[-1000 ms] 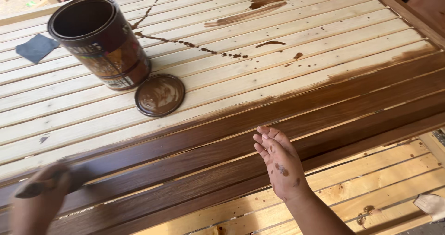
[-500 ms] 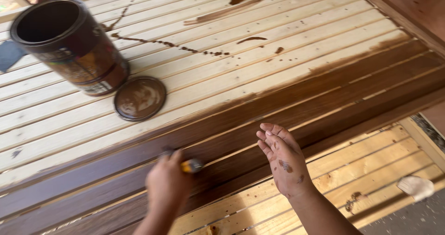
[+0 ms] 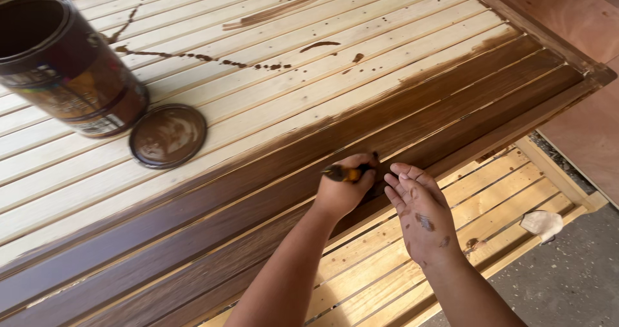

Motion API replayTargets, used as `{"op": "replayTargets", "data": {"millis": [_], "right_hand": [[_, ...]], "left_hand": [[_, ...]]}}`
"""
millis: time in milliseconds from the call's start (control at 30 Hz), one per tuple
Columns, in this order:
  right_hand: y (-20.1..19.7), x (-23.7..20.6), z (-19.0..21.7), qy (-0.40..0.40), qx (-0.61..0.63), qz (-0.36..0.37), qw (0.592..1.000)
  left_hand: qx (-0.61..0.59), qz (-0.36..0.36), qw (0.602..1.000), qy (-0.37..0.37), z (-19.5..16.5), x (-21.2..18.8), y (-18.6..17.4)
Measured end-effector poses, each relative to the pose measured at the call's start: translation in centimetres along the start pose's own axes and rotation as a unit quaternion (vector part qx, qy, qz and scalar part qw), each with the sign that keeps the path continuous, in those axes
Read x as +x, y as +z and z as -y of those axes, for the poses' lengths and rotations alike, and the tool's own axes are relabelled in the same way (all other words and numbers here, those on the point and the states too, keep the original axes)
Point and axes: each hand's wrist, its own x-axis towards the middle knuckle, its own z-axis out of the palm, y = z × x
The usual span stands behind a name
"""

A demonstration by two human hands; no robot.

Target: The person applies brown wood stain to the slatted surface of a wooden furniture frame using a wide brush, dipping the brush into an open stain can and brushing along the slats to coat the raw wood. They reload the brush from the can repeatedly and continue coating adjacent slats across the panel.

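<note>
Clenched around the paintbrush [image 3: 348, 171], your left hand [image 3: 345, 188] presses it to the dark-stained slats of the slatted wooden panel [image 3: 387, 49]. Your right hand [image 3: 422, 214] lies released, flat just beside it. Upper left, well apart: stain can [image 3: 71, 75], lid [image 3: 167, 135] touching it.

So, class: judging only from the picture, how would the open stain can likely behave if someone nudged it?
The stain can stands on grooved slats, so it may wobble. Lidless, it would likely spill if tipped. Its smeared wall looks slippery.
</note>
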Motion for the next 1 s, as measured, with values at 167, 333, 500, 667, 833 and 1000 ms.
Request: {"op": "replayTargets", "data": {"millis": [167,333,500,667,833,1000], "right_hand": [[3.8,-3.6,-2.0,0.003,0.007,0.021,1.000],[10.3,-7.9,-5.5,0.039,-0.003,0.062,0.997],[16.1,-12.7,-8.4,0.050,0.010,0.109,0.993],[19.9,-16.7,-10.4,0.057,0.008,0.146,0.988],[21.3,-18.6,-11.3,0.056,0.003,0.150,0.987],[20.1,-17.6,-11.3,0.066,-0.031,0.132,0.989]], "left_hand": [[0.093,0.020,0.995,-0.001,0.6,-7.0,-10.1],[0.127,-0.008,0.976,-0.176,-1.0,-16.8,-22.6],[0.197,-0.073,0.947,-0.242,-1.8,-26.2,-34.2],[0.133,-0.242,0.916,-0.291,-1.9,-32.2,-42.4],[-0.158,-0.324,0.885,-0.295,-2.5,-33.8,-46.4],[0.004,-0.283,0.920,-0.270,-3.3,-28.9,-48.6]]}}
